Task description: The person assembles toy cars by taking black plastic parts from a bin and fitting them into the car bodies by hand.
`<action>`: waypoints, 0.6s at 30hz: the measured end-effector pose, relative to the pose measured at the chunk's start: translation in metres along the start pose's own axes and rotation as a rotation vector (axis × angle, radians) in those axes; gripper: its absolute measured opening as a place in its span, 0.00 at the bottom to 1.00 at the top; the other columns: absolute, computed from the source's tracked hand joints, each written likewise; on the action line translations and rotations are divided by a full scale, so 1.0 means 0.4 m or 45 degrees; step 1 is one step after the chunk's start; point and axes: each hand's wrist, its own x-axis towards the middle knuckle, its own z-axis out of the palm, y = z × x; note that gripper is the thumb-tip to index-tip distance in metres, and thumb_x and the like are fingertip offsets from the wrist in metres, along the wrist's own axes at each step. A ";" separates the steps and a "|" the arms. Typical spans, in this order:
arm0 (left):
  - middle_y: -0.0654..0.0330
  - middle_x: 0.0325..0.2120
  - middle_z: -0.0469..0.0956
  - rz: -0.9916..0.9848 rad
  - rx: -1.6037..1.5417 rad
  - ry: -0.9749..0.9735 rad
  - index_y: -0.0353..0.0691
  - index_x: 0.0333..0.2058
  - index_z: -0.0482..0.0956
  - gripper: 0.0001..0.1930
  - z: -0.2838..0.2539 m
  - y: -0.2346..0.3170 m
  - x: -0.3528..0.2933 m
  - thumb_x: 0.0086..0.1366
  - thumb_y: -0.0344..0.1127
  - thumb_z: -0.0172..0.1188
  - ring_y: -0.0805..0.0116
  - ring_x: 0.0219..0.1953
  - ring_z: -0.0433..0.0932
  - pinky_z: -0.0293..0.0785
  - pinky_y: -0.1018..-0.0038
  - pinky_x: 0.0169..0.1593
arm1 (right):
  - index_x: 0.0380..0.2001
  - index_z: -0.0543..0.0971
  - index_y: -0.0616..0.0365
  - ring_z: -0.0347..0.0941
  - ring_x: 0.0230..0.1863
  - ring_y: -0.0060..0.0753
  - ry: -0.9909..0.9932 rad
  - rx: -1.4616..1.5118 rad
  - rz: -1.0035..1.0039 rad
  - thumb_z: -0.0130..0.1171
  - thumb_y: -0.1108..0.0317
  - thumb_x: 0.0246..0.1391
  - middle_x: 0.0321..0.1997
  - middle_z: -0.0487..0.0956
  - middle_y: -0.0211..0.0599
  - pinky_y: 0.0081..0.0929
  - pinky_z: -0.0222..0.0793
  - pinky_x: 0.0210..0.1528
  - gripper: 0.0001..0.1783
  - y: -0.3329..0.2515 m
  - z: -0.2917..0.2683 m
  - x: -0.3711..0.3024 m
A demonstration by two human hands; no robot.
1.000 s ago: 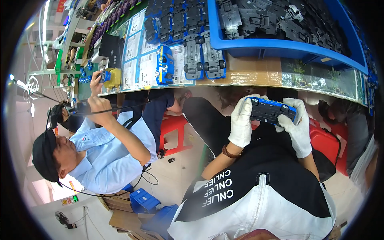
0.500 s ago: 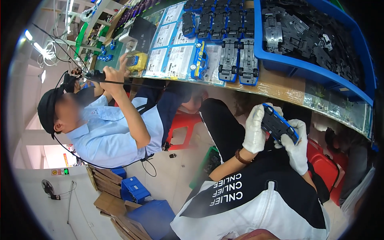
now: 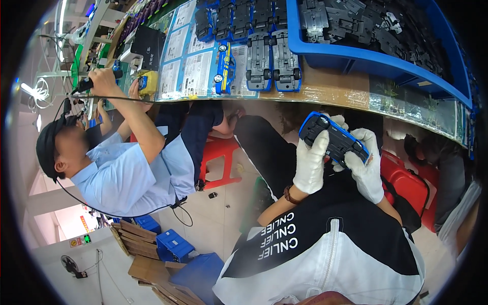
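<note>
Between my two white-gloved hands is a blue toy car (image 3: 333, 140), its black underside turned up toward me. My left hand (image 3: 311, 161) grips its left end, with the thumb lying on the black base near a wheel. At the right end my right hand (image 3: 367, 170) is closed round the car, thumb against its near edge. The car hangs over my lap, in front of the table edge. On the table, several more toy cars lie upside down in rows, the nearest being a grey-based car (image 3: 259, 63). A blue and yellow car (image 3: 223, 68) rests on its side beside them.
A large blue bin (image 3: 351, 62) of black chassis parts stands on the table at the right. To my left a co-worker in a light blue shirt (image 3: 127, 175) holds a black device. Red stools (image 3: 216, 162) and a red case-like seat (image 3: 401, 183) flank me.
The car in my hands has tilted, and its left end with a wheel now shows past my left hand. My view has shifted, so the table things sit farther left.
</note>
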 end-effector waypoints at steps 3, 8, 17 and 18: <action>0.50 0.47 0.76 0.023 0.003 0.076 0.36 0.52 0.67 0.23 0.012 0.002 -0.001 0.64 0.41 0.61 0.59 0.48 0.78 0.76 0.65 0.51 | 0.50 0.61 0.58 0.76 0.38 0.28 -0.029 0.010 0.011 0.61 0.70 0.51 0.45 0.70 0.39 0.26 0.80 0.35 0.26 0.007 -0.006 -0.005; 0.49 0.44 0.77 0.040 0.103 0.153 0.35 0.50 0.68 0.27 0.005 -0.017 0.011 0.62 0.49 0.63 0.57 0.45 0.79 0.77 0.63 0.49 | 0.50 0.62 0.59 0.75 0.38 0.26 -0.026 0.006 0.044 0.62 0.70 0.51 0.46 0.71 0.40 0.25 0.80 0.35 0.26 0.004 -0.007 -0.002; 0.50 0.41 0.77 -0.023 -0.037 0.042 0.37 0.47 0.69 0.26 -0.009 0.018 0.036 0.66 0.57 0.53 0.60 0.45 0.77 0.75 0.64 0.51 | 0.50 0.63 0.59 0.73 0.33 0.21 -0.061 -0.099 -0.010 0.63 0.71 0.51 0.40 0.73 0.37 0.20 0.73 0.33 0.26 -0.007 -0.021 0.000; 0.49 0.42 0.76 -0.005 0.092 0.000 0.38 0.47 0.69 0.26 -0.014 0.018 0.039 0.66 0.56 0.53 0.60 0.44 0.77 0.75 0.63 0.50 | 0.50 0.62 0.59 0.73 0.33 0.21 -0.080 -0.085 -0.018 0.62 0.71 0.51 0.39 0.73 0.37 0.20 0.73 0.33 0.26 -0.006 -0.022 -0.002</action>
